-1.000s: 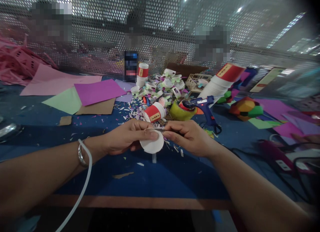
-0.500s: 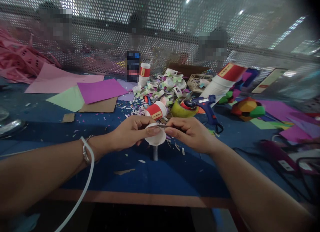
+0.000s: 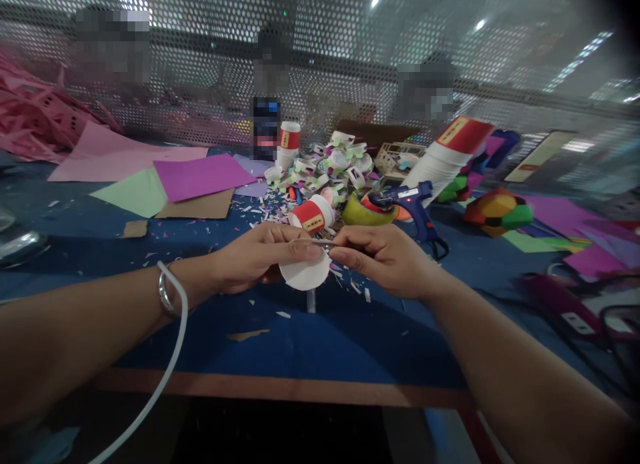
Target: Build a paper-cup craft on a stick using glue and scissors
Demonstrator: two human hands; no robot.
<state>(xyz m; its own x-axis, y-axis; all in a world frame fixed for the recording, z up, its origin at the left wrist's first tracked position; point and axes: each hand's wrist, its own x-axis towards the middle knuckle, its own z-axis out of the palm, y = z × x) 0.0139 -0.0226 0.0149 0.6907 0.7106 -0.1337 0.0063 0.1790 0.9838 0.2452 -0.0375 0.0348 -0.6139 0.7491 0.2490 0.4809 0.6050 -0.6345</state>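
Between thumb and fingers, my left hand (image 3: 277,254) grips a round white paper disc (image 3: 305,272), its flat face turned toward me. My right hand (image 3: 373,256) is closed in a pinch at the disc's upper right edge. Something thin and greyish shows at those fingertips, too small to name. Just below the disc, a short translucent stick (image 3: 311,301) is partly visible. Beyond my hands lies a red and white paper cup (image 3: 313,215) on its side. Right of it, a blue glue gun (image 3: 413,201) rests with its nozzle over a yellow-green bowl-like piece (image 3: 367,212).
Cut paper-cup pieces (image 3: 340,161) are heaped at the back, with paper scraps around. Stacked cups (image 3: 445,154) lean at the right. Coloured paper sheets (image 3: 200,177) cover the left back. A purple power strip (image 3: 560,307) with cables lies right. Perforated metal (image 3: 200,84) stands behind.
The white disc has shifted slightly left and turned so more of its face shows. Both hands stay close together at its edge, the right one moving a little.
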